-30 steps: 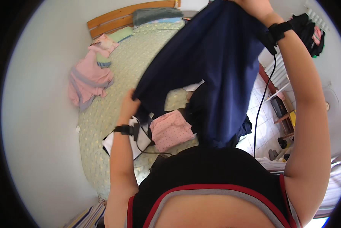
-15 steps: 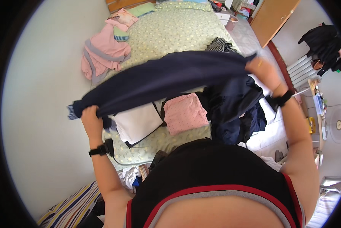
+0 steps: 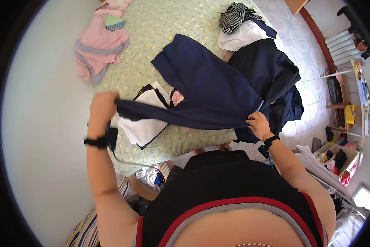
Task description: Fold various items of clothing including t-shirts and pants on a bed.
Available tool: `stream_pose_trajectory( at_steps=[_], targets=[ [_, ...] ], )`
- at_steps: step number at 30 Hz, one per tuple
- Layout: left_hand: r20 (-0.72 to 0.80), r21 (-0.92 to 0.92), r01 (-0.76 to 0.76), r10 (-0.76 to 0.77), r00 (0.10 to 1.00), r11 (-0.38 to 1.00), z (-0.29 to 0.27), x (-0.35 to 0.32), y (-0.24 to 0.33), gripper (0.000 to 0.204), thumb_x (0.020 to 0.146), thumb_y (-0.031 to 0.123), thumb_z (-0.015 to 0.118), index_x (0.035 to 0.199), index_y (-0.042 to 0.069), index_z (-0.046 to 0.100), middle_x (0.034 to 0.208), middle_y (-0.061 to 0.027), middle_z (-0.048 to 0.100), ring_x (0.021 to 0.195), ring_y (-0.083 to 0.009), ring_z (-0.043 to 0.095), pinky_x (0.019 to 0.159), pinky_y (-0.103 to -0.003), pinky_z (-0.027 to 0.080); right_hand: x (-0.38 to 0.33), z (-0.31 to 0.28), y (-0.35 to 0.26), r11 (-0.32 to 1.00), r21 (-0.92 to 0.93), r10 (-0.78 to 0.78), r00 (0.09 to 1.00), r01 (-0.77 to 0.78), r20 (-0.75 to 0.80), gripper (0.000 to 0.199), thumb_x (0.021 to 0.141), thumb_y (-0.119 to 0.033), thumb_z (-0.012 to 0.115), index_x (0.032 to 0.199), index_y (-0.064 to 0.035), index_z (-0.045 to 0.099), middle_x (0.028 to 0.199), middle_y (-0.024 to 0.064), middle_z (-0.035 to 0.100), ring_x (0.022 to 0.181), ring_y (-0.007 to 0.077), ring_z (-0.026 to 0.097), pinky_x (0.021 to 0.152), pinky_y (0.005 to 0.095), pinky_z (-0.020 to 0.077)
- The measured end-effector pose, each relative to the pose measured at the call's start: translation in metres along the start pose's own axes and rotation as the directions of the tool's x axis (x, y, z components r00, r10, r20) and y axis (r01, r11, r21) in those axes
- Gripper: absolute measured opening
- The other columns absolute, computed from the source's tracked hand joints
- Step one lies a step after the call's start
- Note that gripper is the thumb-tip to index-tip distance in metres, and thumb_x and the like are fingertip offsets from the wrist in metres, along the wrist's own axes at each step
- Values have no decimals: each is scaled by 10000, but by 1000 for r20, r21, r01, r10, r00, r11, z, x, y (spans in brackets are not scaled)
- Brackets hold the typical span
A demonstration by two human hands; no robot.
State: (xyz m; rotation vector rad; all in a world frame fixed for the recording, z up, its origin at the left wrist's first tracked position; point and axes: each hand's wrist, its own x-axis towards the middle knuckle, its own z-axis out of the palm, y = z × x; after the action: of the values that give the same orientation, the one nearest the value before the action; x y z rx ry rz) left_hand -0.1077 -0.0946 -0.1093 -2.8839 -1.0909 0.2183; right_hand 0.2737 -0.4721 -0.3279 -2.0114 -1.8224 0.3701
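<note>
A pair of dark navy pants (image 3: 209, 82) is spread in the air over the near part of the bed. My left hand (image 3: 104, 110), blurred by motion, is closed on the end of one leg, pulled out taut to the left. With fingers pinched, my right hand (image 3: 259, 125) holds the waist edge, where a bit of blue-and-white striped lining shows. The other leg flares away toward the far side, free of both hands. Beneath the pants lie folded white clothes (image 3: 141, 127) and a pink folded garment (image 3: 177, 98), mostly covered.
Black clothes (image 3: 263, 70) are heaped at the bed's right edge, with a black-and-white striped cloth (image 3: 234, 18) and a white garment (image 3: 242, 36) beyond. A pink garment with grey trim (image 3: 100, 51) lies by the left wall. The patterned bedsheet (image 3: 152, 24) covers the bed.
The pants have swung from a long taut strip into a spread shape with the legs apart. My right hand has come down and nearer; my left has risen slightly and changed its hold.
</note>
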Motion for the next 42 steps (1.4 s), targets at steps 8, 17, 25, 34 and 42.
stream_pose_trajectory(
  at_steps=[8,17,25,34,42],
  targets=[
    [-369,-76,-155,116,922,985,46,174,79,491,697,76,634,1177,75,527,1052,-166,571,997,-349,547,851,-429,451,-10,4,5,997,67,25,1000,-23,-18,195,655,-108,724,846,-71,709,974,35,607,1034,239,515,897,346,413],
    [45,-300,-331,360,932,894,205,45,234,817,684,237,748,1379,86,346,1418,-157,355,1310,-329,337,1042,-491,309,9,-33,-2,999,20,-50,999,50,13,156,690,-173,711,789,-54,692,944,39,615,1000,241,518,893,363,405],
    [-148,-582,-123,44,988,804,250,48,236,622,725,178,712,1281,58,460,1310,-184,469,1244,-323,413,1032,-452,317,214,-119,-44,775,-330,-559,828,538,36,112,701,-168,638,765,-77,626,940,54,564,980,248,511,899,362,399],
    [51,-933,237,-554,831,269,237,61,229,636,781,75,645,1355,90,372,1171,-217,539,1061,-398,522,904,-414,425,260,-10,16,999,-51,-16,995,11,-94,500,760,-175,675,1227,-124,502,1249,199,472,1113,394,491,931,429,430],
    [-157,-556,169,-303,940,814,234,84,208,580,687,-3,598,1248,46,460,892,-173,544,873,-355,544,786,-426,453,239,52,56,917,-398,119,976,-38,180,622,765,-46,595,1336,-227,429,1366,178,392,1161,346,474,950,399,437]
  ],
)
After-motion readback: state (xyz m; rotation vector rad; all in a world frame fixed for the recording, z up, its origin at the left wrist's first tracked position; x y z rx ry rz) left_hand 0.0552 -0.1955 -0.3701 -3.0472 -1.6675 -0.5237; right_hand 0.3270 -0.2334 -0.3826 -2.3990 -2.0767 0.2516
